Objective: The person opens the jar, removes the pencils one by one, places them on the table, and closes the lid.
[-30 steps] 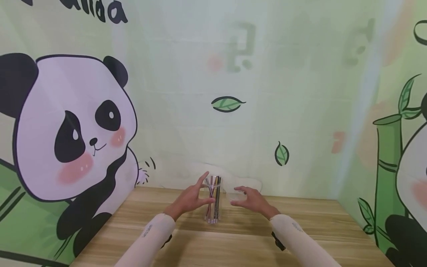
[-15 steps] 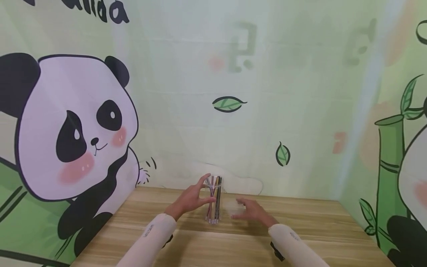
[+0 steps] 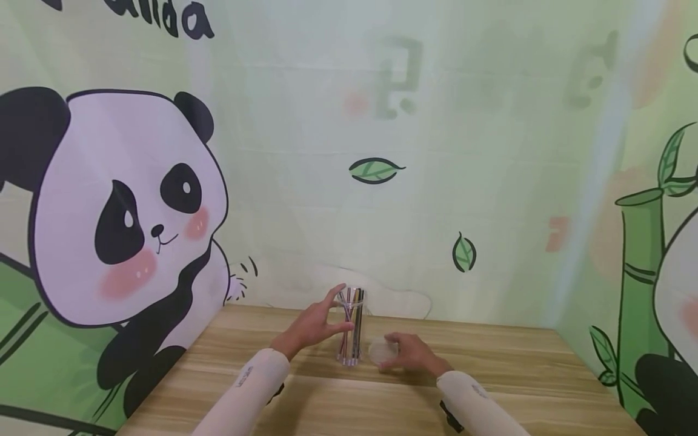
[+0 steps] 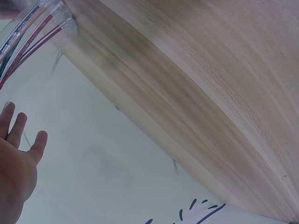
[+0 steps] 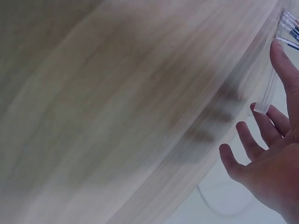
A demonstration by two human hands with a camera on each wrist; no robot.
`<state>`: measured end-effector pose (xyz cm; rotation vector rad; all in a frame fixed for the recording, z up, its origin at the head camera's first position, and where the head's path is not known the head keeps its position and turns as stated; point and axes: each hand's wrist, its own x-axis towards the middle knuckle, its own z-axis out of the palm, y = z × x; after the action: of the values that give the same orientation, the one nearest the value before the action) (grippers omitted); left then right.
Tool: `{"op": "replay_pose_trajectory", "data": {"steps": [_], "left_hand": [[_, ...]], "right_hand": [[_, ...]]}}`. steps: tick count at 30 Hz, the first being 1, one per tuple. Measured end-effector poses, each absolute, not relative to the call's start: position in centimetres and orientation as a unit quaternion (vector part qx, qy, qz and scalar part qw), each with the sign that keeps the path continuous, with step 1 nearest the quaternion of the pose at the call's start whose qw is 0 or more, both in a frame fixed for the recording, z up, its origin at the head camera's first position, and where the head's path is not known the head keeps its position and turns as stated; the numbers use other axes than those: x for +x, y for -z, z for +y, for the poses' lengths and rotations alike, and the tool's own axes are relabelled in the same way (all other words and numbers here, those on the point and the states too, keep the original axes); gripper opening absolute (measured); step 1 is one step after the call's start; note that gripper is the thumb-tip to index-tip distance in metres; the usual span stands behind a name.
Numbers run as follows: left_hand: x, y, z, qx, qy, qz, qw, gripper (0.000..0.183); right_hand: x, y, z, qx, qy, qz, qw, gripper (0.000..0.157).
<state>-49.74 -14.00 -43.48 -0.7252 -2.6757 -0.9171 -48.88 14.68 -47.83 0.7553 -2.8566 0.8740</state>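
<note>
I am using the clear container (image 3: 349, 362), standing upright on the wooden table (image 3: 349, 412) with pencil-like sticks (image 3: 357, 327) leaning inside, as the datum. For handling the clear disc (image 3: 382, 352) well at the container's right, I am judging that the pinch should be bearing on the edge alone, pressure light, face turning level before any contact, while the opposite hand is bracing the container against tipping. The right hand (image 3: 412, 354) is pinching that disc between thumb and fingers, apart from the container, its spare fingers extending loosely (whether the disc is touching the table, I cannot tell). At the container's left, the left hand (image 3: 312, 325) is grasping it lightly, thumb crossing the front, index finger lying by the rim, other fingers spreading.
</note>
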Motion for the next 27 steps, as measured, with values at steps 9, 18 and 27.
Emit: {"op": "replay_pose_trajectory", "data": {"steps": [9, 18, 27], "left_hand": [[-49.6, 43.37, -13.88, -0.243, 0.312, -0.912, 0.105, 0.096], [-49.75, 43.36, -14.03, -0.239, 0.314, -0.913, 0.105, 0.096], [-49.65, 43.42, -14.03, -0.252, 0.307, -0.91, 0.118, 0.096]], "right_hand": [[-48.88, 48.29, 14.5, 0.23, -0.277, -0.933, 0.02, 0.073], [-49.06, 48.12, 14.22, 0.229, -0.286, -0.931, 0.008, 0.072], [-49.1, 47.9, 14.32, 0.215, -0.273, -0.938, -0.011, 0.077]]}}
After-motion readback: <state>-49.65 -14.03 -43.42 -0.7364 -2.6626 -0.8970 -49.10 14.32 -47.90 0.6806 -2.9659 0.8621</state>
